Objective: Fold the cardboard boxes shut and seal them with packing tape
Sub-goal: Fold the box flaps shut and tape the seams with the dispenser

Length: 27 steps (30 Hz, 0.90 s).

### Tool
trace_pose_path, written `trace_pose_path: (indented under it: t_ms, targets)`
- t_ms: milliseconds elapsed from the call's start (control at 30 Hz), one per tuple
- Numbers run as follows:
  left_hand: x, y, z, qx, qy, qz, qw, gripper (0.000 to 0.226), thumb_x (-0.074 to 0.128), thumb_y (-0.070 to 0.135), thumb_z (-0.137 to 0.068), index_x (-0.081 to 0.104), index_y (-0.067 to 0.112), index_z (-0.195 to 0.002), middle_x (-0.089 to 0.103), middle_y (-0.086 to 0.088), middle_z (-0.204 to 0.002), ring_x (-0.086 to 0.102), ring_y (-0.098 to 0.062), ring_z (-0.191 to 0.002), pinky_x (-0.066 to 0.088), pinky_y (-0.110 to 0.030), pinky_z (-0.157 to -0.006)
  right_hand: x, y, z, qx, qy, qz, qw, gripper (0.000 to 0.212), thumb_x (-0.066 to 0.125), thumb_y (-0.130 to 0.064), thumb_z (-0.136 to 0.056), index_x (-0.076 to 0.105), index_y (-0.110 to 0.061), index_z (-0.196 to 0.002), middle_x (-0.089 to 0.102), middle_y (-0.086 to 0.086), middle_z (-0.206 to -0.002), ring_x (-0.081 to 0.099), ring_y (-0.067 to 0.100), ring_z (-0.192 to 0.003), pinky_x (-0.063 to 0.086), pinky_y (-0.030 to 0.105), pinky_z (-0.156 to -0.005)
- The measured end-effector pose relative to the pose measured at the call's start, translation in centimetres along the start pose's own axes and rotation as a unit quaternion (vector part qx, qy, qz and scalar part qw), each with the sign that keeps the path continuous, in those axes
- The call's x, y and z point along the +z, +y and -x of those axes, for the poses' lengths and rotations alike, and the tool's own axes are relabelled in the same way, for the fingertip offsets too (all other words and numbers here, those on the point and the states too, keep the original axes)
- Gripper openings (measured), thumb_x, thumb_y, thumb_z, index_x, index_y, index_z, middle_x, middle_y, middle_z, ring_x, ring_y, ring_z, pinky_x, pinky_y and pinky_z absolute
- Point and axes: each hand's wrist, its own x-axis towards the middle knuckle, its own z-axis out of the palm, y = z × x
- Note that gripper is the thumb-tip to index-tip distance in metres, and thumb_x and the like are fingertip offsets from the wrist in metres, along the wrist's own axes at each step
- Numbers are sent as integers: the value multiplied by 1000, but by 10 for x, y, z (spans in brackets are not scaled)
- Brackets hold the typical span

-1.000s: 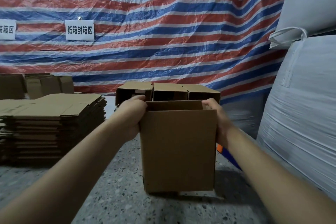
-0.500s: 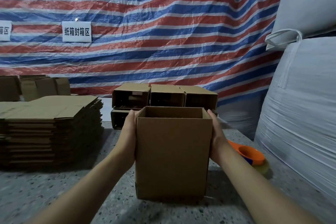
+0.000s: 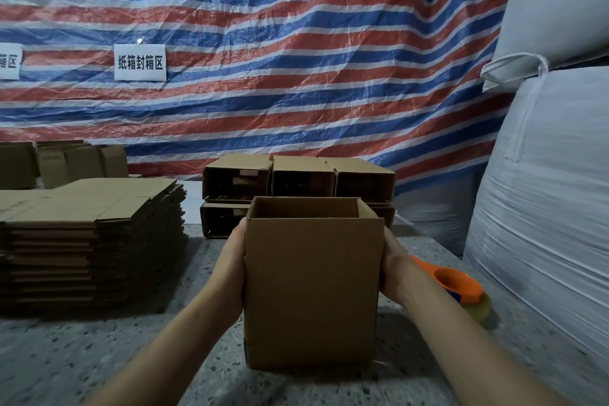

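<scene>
I have a cardboard box (image 3: 311, 290) standing upright on the speckled table (image 3: 99, 359) right in front of me, its top open. My left hand (image 3: 230, 269) lies flat against the box's left side and my right hand (image 3: 393, 265) lies flat against its right side, so the box is pressed between my two palms. My fingers reach round behind the box, out of sight, so I cannot tell how far they curl.

Just to the right of my right wrist lies an orange tape dispenser (image 3: 456, 285) with a roll of clear tape (image 3: 478, 308) on the table, near the box but not touching it. Behind the box, more assembled boxes (image 3: 298, 178) lie stacked on their sides, their open ends facing me. To my left is a tall stack of flattened boxes (image 3: 92, 237). A big white sack (image 3: 543, 208) stands at my right, and a red, white and blue striped tarp (image 3: 280, 59) hangs behind, with a white sign (image 3: 140, 62) on it.
</scene>
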Motion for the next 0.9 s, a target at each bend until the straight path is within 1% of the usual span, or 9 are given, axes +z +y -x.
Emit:
trace_pose_path:
  t_ms: [67,200,300,333,367,467,600,700,900]
  targets:
    - [1,1,-1,-5,7,0,1000,44,50,38,-99,77,28,-65,74,-4,-69,70,-17,-56,52,-26,-45,-2,-1,-1,-1,-11,-6,1000,58,49,-61,-96,81,-22,-67,75,2,-71,73,15,-61,55,25,-51]
    - [6,1,0,-15,10,-15,1000,45,48,43,-99,78,27,-69,74,-5,-72,71,-19,-58,53,-28,-46,-7,12,-1,1,17,-64,998,64,44,-54,-100,79,-19,-58,73,4,-64,70,16,-52,54,25,-45]
    - [8,2,1,-36,11,-4,999,50,49,51,-97,78,24,-66,73,-5,-68,70,-18,-54,52,-26,-44,-5,16,2,-20,22,-44,999,58,47,-53,-97,77,-13,-68,72,5,-64,69,16,-52,54,25,-46]
    - [9,3,3,-45,5,-3,999,52,49,51,-97,78,21,-65,73,-5,-66,69,-17,-52,51,-24,-43,-4,16,3,-30,24,-40,998,58,47,-55,-98,78,-15,-70,73,6,-67,70,17,-55,55,26,-48]
    - [8,3,4,-48,2,-7,999,50,51,47,-97,78,17,-67,72,-5,-63,68,-16,-49,50,-23,-41,-4,17,5,-37,23,-39,998,58,45,-59,-98,80,-20,-71,74,6,-71,71,18,-58,55,28,-50]
    - [8,4,9,-31,-20,-48,998,30,54,26,-97,67,12,-74,66,-2,-54,63,-13,-43,49,-21,-39,-7,19,7,-62,16,-38,997,59,40,-60,-101,81,-26,-76,76,7,-76,73,20,-64,57,30,-53]
    - [9,10,13,-42,-43,-70,996,32,50,19,-98,62,11,-69,61,-1,-50,60,-13,-41,48,-21,-40,-9,22,9,-63,7,-28,998,65,32,-62,-103,82,-29,-80,77,3,-79,75,16,-67,58,28,-55]
    - [10,9,12,-42,-50,-79,995,35,48,17,-99,61,11,-67,60,-1,-50,58,-13,-43,48,-23,-47,-9,22,13,-72,7,-25,997,65,31,-67,-101,83,-30,-84,78,2,-82,75,16,-70,58,28,-57]
    - [9,7,7,-42,-42,-54,997,38,49,15,-97,64,11,-62,60,-2,-52,58,-15,-44,48,-21,-44,-5,19,13,-40,47,-28,998,68,34,-53,-105,81,-26,-64,74,8,-71,72,16,-55,55,25,-46]
